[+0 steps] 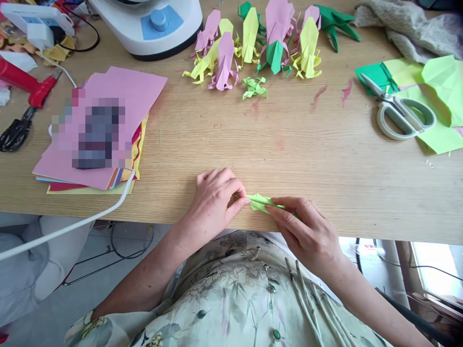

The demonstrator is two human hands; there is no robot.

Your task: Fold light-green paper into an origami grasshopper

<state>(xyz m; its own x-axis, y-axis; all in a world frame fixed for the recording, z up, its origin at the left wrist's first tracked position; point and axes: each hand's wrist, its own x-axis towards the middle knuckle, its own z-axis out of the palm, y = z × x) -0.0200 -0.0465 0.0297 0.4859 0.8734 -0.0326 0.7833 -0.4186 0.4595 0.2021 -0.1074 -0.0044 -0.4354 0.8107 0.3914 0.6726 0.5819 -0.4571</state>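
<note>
Near the table's front edge lies a narrow, folded piece of light green paper [259, 202], with creases along its length. My left hand [216, 198] pinches its left end between thumb and forefinger. The fingers of my right hand [306, 224] close on its right end, and part of the paper is hidden under them. Behind, at the back of the table, stand several finished paper figures in pink, yellow and green. The closest of these is a small light green paper frog [254, 88].
At left, a stack of coloured paper [141, 82] bears a blurred-out object, with a white cable [108, 210] crossing its corner. Scissors [401, 115] lie on green paper sheets [443, 137] at right. A white appliance [159, 41], a red glue gun [41, 91] and a grey cloth [401, 29] sit further back.
</note>
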